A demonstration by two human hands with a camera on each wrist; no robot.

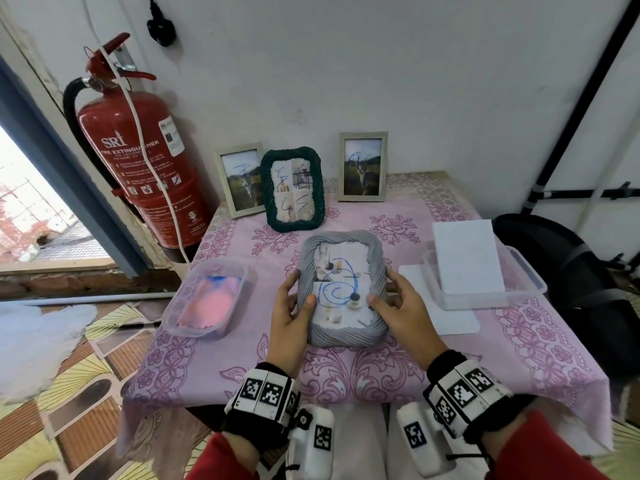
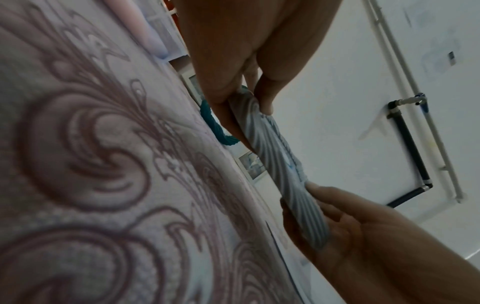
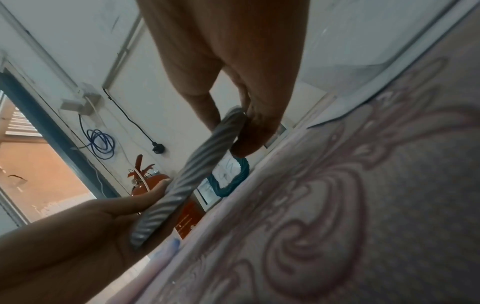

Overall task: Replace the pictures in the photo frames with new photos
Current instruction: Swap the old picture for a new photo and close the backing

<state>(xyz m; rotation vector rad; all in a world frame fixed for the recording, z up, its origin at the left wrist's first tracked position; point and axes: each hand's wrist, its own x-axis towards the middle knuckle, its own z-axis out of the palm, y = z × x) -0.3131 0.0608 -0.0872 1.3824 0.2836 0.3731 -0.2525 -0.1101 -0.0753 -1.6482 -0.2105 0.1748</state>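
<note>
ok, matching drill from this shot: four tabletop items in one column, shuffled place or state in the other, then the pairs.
1. grey rope frame
2. green rope frame
3. pink cloth
4. white sheet

A. inside the left clear tub
B. gripped by left hand and right hand
C. lying across the right clear tub
D. standing near the wall

Pairs: 1-B, 2-D, 3-A, 4-C

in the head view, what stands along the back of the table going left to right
fire extinguisher beside the table → pale frame → green rope frame → pale frame with a cat photo
</note>
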